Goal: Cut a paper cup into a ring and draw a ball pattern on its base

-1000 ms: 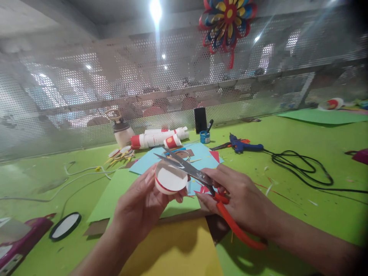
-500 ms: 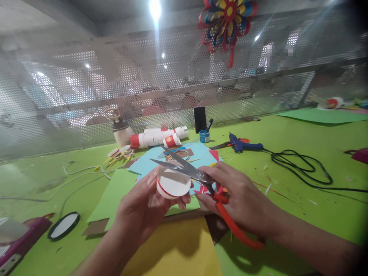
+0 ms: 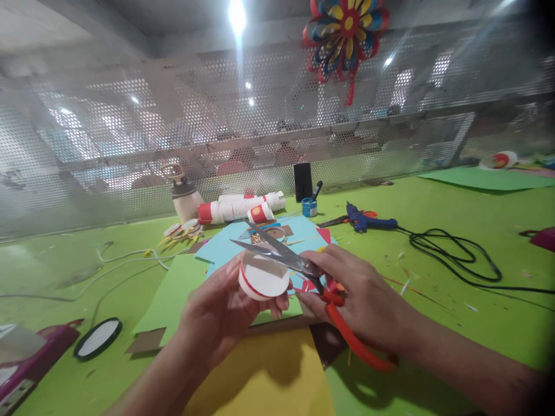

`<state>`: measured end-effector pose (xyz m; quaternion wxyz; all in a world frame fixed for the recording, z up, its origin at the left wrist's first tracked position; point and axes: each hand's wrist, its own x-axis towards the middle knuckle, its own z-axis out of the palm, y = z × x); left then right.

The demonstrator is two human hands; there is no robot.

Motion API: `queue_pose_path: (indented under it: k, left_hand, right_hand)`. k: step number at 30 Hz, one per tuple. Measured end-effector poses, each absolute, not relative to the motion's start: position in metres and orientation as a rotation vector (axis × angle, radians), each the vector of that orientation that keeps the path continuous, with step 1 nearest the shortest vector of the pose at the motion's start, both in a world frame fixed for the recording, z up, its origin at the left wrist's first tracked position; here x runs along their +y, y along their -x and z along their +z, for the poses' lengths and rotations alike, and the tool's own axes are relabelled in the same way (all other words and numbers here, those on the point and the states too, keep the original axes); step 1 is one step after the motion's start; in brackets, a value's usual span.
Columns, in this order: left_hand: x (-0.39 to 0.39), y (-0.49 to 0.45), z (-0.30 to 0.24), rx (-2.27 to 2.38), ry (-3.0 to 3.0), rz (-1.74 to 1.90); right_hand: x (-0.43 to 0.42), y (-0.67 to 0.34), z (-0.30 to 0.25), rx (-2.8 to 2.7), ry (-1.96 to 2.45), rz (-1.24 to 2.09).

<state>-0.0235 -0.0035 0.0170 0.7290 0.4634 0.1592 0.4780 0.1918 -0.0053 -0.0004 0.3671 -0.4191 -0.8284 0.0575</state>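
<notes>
My left hand (image 3: 225, 306) is closed round a short white paper cup piece (image 3: 264, 280) with a red line along its edge. Its round, flat white face is turned up toward me. In my right hand (image 3: 355, 289) is a pair of scissors (image 3: 299, 263) with orange handles. Their blades are spread and point left, crossing the far rim of the cup piece; whether they touch it I cannot tell. Under and beyond the hands lie blue paper (image 3: 225, 242), green paper (image 3: 173, 294) and red scraps. A yellow sheet (image 3: 260, 375) is nearest me.
Behind the papers lie stacked white cups (image 3: 238, 209) and a red-and-white cup (image 3: 261, 212). A blue glue gun (image 3: 368, 219) with a coiled black cord (image 3: 455, 248) sits right. At left are a black-rimmed disc (image 3: 99, 338), a purple box (image 3: 39, 364) and a white cable (image 3: 130, 254).
The view has shifted very slightly. Both hands keep nearly the same pose, with the scissor blades still spread over the cup piece.
</notes>
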Motion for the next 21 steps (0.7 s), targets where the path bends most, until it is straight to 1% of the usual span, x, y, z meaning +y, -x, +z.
queue_pose_path:
  k: [16,21]
  left_hand:
    - [-0.0011,0.0259,0.0130,0.277,-1.015,1.018]
    - [-0.0030,0.0234,0.0143,0.340,-0.961,0.989]
  right_hand:
    - [-0.0034,-0.1933,-0.0002,-2.143,1.031,0.157]
    - [-0.0017,-0.1919,-0.0002,-2.147,1.001,0.125]
